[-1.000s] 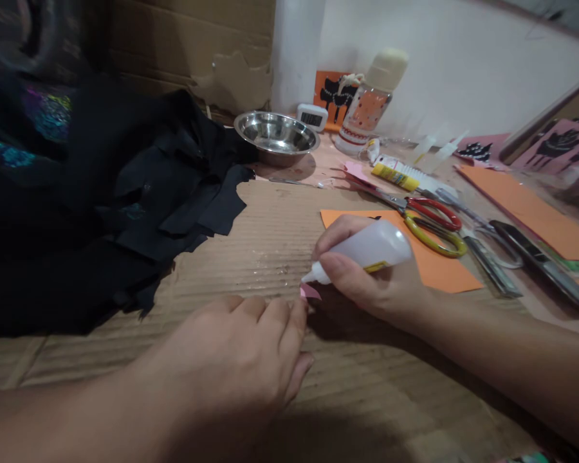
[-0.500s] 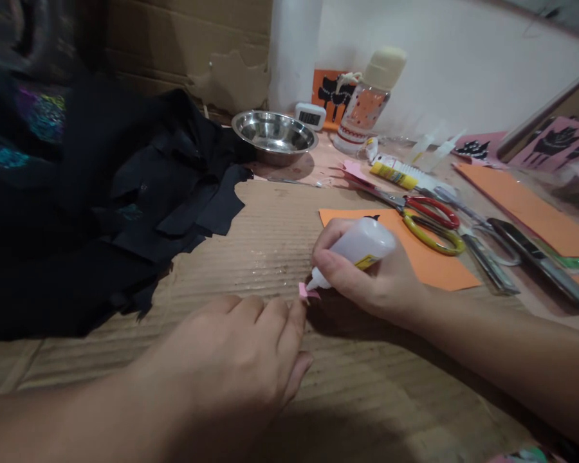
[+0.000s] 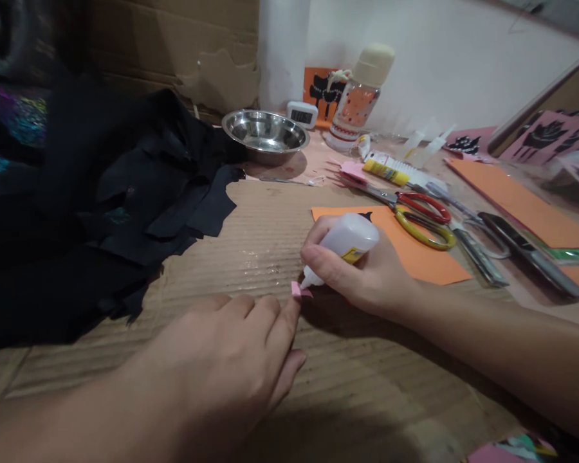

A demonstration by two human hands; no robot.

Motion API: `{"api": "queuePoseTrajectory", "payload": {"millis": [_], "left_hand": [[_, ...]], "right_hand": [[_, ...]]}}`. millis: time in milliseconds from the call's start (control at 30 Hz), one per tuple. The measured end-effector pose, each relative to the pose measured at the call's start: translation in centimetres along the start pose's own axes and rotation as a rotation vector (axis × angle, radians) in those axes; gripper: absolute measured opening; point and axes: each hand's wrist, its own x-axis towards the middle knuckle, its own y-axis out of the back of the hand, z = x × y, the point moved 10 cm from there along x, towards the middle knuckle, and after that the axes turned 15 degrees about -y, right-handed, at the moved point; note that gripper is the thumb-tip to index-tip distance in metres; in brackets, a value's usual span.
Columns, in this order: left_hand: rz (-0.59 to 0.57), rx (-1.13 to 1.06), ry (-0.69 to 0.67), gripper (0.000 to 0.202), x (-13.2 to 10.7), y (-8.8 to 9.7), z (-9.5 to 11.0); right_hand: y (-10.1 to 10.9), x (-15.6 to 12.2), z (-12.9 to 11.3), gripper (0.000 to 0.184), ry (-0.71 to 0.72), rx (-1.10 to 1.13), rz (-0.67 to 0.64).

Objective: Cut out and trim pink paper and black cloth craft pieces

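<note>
Head view. Right hand (image 3: 361, 273): fingers wrapped round a glue bottle (image 3: 343, 243), nozzle touching a pink paper scrap (image 3: 299, 290) on the cardboard surface (image 3: 270, 238). Left hand (image 3: 231, 360): fingers loosely curled, one fingertip at the scrap's edge. Nearby: orange paper (image 3: 424, 257), scissors (image 3: 422, 218), steel bowl (image 3: 265, 132), black cloth (image 3: 125, 206).

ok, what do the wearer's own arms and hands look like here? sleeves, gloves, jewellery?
Left hand and right hand are bare: no gloves, rings or bandages. The left forearm and right forearm are also bare as far as the frame reaches, with no sleeve edge, watch, bracelet or markings in view.
</note>
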Motion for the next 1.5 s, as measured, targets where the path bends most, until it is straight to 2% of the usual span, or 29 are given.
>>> {"api": "queuePoseTrajectory", "payload": {"millis": [133, 400, 633, 867, 1167, 1500], "left_hand": [[-0.007, -0.028, 0.042, 0.037, 0.0, -0.2, -0.6], [0.001, 0.013, 0.018, 0.039, 0.4, 0.5, -0.4], [-0.003, 0.034, -0.006, 0.04, 0.2, 0.3, -0.1], [0.0, 0.015, -0.018, 0.042, 0.1, 0.4, -0.1], [0.006, 0.001, -0.002, 0.042, 0.3, 0.3, -0.2], [0.004, -0.007, 0.004, 0.038, 0.4, 0.2, -0.5]], "right_hand": [[0.1, 0.0, -0.1, 0.029, -0.011, -0.006, -0.009], [-0.1, 0.0, 0.0, 0.028, -0.02, 0.017, -0.019], [0.5, 0.5, 1.8, 0.046, -0.161, 0.061, 0.05], [0.3, 1.0, 2.7, 0.06, -0.226, 0.116, 0.034], [0.2, 0.7, 2.0, 0.047, -0.193, 0.071, 0.02], [-0.1, 0.2, 0.4, 0.035, -0.08, -0.009, -0.031]]}}
